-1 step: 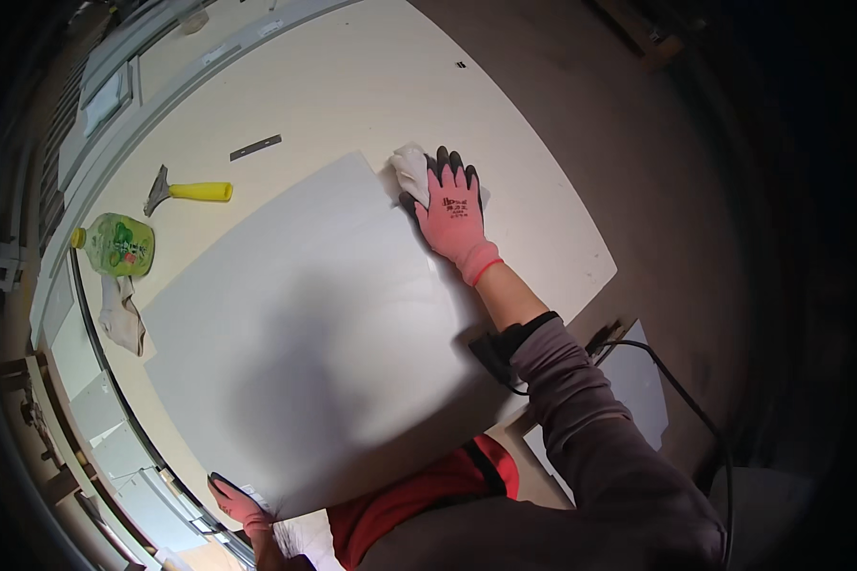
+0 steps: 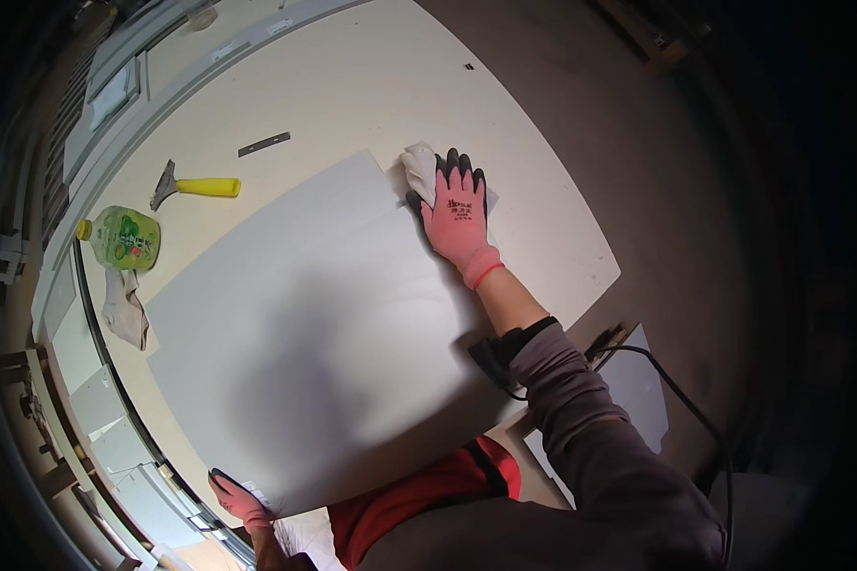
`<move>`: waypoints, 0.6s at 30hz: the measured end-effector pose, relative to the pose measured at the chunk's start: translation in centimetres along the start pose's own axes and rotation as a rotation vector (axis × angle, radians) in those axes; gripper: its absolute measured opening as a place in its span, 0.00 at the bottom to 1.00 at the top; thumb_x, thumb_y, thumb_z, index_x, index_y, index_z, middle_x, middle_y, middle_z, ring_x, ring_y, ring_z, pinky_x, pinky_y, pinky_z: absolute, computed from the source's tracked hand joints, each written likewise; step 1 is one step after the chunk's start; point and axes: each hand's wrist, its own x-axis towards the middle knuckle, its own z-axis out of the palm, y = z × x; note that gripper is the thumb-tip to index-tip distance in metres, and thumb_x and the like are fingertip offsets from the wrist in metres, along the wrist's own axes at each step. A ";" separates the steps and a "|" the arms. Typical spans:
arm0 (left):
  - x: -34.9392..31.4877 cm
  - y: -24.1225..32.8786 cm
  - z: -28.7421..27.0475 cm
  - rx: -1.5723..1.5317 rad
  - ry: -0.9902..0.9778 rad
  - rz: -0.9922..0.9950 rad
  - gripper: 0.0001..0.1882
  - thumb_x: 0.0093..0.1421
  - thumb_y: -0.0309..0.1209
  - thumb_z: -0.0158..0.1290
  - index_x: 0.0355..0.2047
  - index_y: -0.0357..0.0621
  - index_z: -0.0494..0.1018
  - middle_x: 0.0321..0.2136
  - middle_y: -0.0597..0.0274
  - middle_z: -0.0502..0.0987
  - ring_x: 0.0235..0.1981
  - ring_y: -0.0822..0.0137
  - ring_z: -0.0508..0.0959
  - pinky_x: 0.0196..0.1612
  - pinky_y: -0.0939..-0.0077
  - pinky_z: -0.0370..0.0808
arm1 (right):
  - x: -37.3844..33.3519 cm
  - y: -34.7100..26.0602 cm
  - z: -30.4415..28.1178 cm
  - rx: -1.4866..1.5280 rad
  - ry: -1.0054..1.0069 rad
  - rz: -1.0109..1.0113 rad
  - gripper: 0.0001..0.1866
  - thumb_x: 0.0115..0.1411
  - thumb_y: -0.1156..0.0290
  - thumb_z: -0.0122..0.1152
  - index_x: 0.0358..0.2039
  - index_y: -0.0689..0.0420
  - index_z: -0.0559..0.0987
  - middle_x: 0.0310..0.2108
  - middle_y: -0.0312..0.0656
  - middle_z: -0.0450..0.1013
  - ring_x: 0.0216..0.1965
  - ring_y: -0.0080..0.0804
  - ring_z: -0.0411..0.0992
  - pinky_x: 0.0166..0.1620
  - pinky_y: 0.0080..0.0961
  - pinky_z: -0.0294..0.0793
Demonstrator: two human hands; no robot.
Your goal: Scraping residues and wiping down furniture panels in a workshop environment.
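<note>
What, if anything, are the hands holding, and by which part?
The right hand holds a white cloth by the part beneath its fingers. Whether the left hand grips the white board cannot be told.

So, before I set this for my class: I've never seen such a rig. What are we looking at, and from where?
There is no machine: these are a person's own hands in pink gloves with dark fingertips. A wide fisheye camera on the head looks down, so straight edges bend. The right hand has a crumpled white cloth between thumb and fingers; the left hand is at the near left corner of a pale panel. Also on the worktable are a yellow-handled scraper, a flat metal strip, a green-labelled bottle and a rag.
</note>
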 end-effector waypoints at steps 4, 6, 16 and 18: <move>0.6 0.6 -1.3 0.127 -0.042 0.001 0.25 0.66 0.40 0.36 0.53 0.29 0.62 0.50 0.40 0.68 0.51 0.48 0.69 0.55 0.66 0.64 | -5.4 -9.0 -1.5 0.062 -0.047 -0.103 0.30 0.58 0.55 0.49 0.55 0.63 0.63 0.56 0.54 0.56 0.60 0.48 0.52 0.62 0.46 0.44; 1.0 0.3 -1.8 0.109 -0.026 0.023 0.25 0.66 0.39 0.37 0.53 0.29 0.62 0.49 0.40 0.69 0.50 0.48 0.70 0.53 0.66 0.65 | -7.9 -15.7 -2.0 0.178 -0.171 -0.217 0.30 0.58 0.54 0.49 0.56 0.61 0.63 0.56 0.53 0.58 0.60 0.48 0.52 0.63 0.47 0.43; 1.0 0.8 -2.4 0.006 -0.140 0.003 0.25 0.65 0.40 0.38 0.53 0.29 0.62 0.49 0.41 0.69 0.50 0.50 0.69 0.54 0.66 0.64 | -21.7 -41.3 -0.5 0.389 -0.397 -1.005 0.31 0.57 0.51 0.50 0.57 0.53 0.64 0.60 0.44 0.56 0.62 0.43 0.49 0.65 0.44 0.39; 1.4 -0.7 -2.5 0.014 -0.152 0.008 0.26 0.65 0.41 0.38 0.54 0.29 0.61 0.50 0.41 0.68 0.51 0.50 0.68 0.55 0.66 0.63 | -21.4 -39.9 -0.4 0.411 -0.374 -1.002 0.31 0.56 0.51 0.51 0.57 0.52 0.64 0.60 0.45 0.57 0.62 0.43 0.50 0.65 0.43 0.39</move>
